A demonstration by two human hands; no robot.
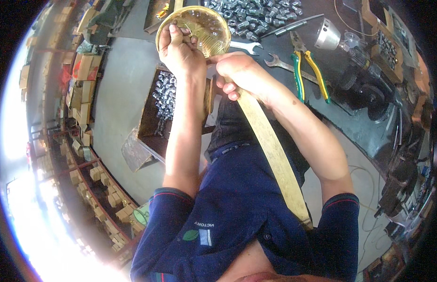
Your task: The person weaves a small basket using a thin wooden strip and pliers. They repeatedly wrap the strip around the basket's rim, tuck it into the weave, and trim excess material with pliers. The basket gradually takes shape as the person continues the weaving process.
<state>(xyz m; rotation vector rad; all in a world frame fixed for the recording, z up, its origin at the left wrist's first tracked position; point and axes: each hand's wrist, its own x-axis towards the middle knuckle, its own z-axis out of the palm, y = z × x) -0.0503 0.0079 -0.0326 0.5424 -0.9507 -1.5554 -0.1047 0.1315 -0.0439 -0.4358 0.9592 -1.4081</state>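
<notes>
My left hand [181,52] is closed, its fingers curled over the near left part of a round, yellowish, see-through thing [211,30] with a shiny inside and a thick rim. What those fingers pinch, if anything, is hidden. Close beside the rim, my right hand [237,70] is wrapped round the upper end of a long flat yellowish strip [270,148]. That strip slants down across my lap toward my right shoulder. Whether it joins the round thing is hidden behind the hand. An open-end wrench [249,47] lies just right of the rim.
Metal hex fittings [256,16] are heaped on the bench, and more fill a box [145,124] by my left forearm. Right of my hands lie another wrench [282,63], pliers [306,66] and a silver metal cylinder [327,35]. Shelves with small boxes [98,211] line the left.
</notes>
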